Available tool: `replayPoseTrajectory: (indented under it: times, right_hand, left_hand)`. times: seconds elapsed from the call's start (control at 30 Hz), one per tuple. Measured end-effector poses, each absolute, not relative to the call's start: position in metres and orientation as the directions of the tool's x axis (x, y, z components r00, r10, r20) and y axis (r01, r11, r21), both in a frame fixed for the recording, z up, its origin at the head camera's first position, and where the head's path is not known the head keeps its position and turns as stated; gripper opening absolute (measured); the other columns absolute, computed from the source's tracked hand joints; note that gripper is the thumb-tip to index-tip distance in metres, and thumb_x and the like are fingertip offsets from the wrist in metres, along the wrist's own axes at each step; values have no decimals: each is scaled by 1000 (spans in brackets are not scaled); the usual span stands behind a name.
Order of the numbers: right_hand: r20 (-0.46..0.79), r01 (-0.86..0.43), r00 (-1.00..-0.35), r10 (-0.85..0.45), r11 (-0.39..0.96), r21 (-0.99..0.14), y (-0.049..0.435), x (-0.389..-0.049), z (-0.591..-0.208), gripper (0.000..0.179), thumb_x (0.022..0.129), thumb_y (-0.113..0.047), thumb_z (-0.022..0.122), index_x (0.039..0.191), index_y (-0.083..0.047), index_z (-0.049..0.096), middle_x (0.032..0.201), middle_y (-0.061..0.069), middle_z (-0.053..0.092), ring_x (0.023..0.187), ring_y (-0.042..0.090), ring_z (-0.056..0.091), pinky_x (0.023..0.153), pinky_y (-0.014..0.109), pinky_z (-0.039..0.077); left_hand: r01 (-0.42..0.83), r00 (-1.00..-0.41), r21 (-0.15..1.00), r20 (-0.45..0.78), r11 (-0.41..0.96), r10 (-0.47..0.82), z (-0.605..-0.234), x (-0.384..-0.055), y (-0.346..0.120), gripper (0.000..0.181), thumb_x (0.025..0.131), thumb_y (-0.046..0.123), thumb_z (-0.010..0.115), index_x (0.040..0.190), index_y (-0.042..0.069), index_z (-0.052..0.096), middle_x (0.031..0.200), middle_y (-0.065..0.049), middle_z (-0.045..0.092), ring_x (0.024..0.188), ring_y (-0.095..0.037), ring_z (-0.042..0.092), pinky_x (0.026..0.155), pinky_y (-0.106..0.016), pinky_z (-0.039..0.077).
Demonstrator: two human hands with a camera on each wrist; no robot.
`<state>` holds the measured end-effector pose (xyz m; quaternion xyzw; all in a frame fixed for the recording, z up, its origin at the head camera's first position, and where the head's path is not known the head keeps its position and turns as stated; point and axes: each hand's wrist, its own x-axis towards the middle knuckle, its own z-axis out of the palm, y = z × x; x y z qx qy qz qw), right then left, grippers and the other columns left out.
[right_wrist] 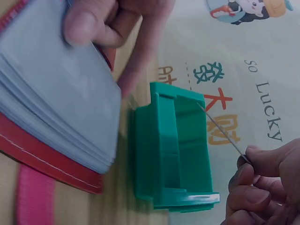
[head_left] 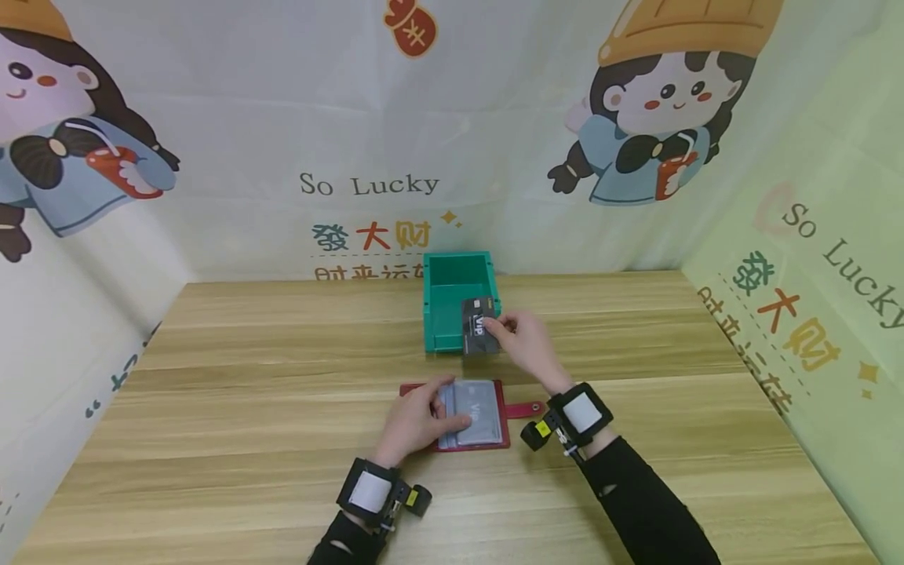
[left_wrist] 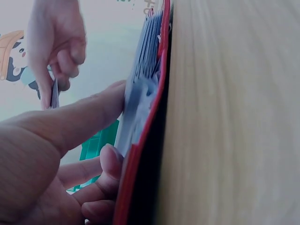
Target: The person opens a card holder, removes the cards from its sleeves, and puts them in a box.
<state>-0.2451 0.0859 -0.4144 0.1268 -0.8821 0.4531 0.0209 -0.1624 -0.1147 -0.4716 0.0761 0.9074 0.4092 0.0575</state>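
Note:
An open red card holder (head_left: 504, 439) with clear plastic sleeves (head_left: 480, 416) lies on the table, its strap (head_left: 526, 410) pointing right. My left hand (head_left: 417, 420) holds it at the left part, the thumb lying over the sleeves and the other fingers bent at the red cover. Between thumb and fingers, my right hand (head_left: 526, 341) pinches a dark card (head_left: 475, 333) marked VIP by its right edge. In the head view that card overlaps the near right corner of a green bin (head_left: 441, 344). The right wrist view shows the card (right_wrist: 225, 133) edge-on, above the bin's opening.
The green bin stands at the back of the wooden table (head_left: 247, 377), close to the printed cloth backdrop (head_left: 494, 141). More printed cloth (head_left: 833, 259) rises along the right side. A camera band (head_left: 581, 412) is strapped on each wrist.

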Motion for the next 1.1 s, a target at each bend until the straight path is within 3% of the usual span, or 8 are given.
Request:
replayPoseTrajectory:
  times: [0.17,0.37,0.43,0.57,0.67,0.77,0.93,1.1]
  right_hand:
    - [126,-241,-968,-218,648,-723,72,-265,-399,31,107,-25,63,91,0,72,67,0,51,58,13,44,53,25,31]
    - [92,-270,-959,-267,768,-581,48,-290,-388,48,106,-23,64,61,-11,52,54,-6,37,49,9,36,49,22,24]
    - [61,-266,-959,-276,806,-528,40,-297,-387,53,106,-23,64,58,-12,45,52,-5,34,47,10,35,49,23,23]
    - [3,-245,-962,-273,856,-456,24,-306,-389,38,106,-21,63,72,-6,58,64,2,49,59,16,49,56,26,34]
    - [-47,-218,-964,-263,875,-432,14,-311,-394,24,107,-22,61,98,0,69,87,12,67,76,24,63,65,31,43]
    - [-91,-186,-965,-244,891,-413,5,-315,-400,25,108,-20,60,112,2,71,105,19,73,92,31,72,71,36,51]
    - [-110,-165,-969,-219,915,-368,-3,-321,-412,21,107,-14,59,117,1,70,117,21,72,109,39,71,83,44,56]
    - [-90,-179,-972,-217,932,-317,-5,-326,-422,17,106,-6,56,108,0,72,110,19,75,102,36,72,76,39,52]
  left_hand:
    - [90,-983,738,-42,669,179,-473,-163,-114,67,87,29,87,144,5,61,73,3,52,62,-12,44,58,-23,27]
    - [94,-984,728,-37,679,176,-474,-165,-113,67,86,31,88,143,6,62,72,4,53,61,-11,44,58,-23,27]
    - [98,-983,729,-34,677,179,-474,-165,-113,67,86,31,88,143,6,62,72,4,53,61,-11,44,59,-23,27]
    - [101,-983,739,-27,666,179,-474,-164,-114,66,86,30,88,142,6,63,73,3,53,63,-12,45,59,-23,28]
    - [94,-985,743,-26,663,168,-475,-162,-115,66,85,29,89,141,6,63,74,3,53,64,-12,45,59,-23,28]
    - [90,-987,741,-25,666,161,-475,-161,-116,66,85,29,89,141,6,63,73,3,52,63,-12,45,58,-23,28]
    - [97,-987,739,-15,666,160,-474,-161,-116,65,84,29,90,139,5,64,72,4,52,62,-11,44,58,-23,27]
    - [106,-986,736,-8,668,166,-474,-163,-114,65,84,30,90,138,6,65,72,4,52,62,-11,44,58,-23,27]
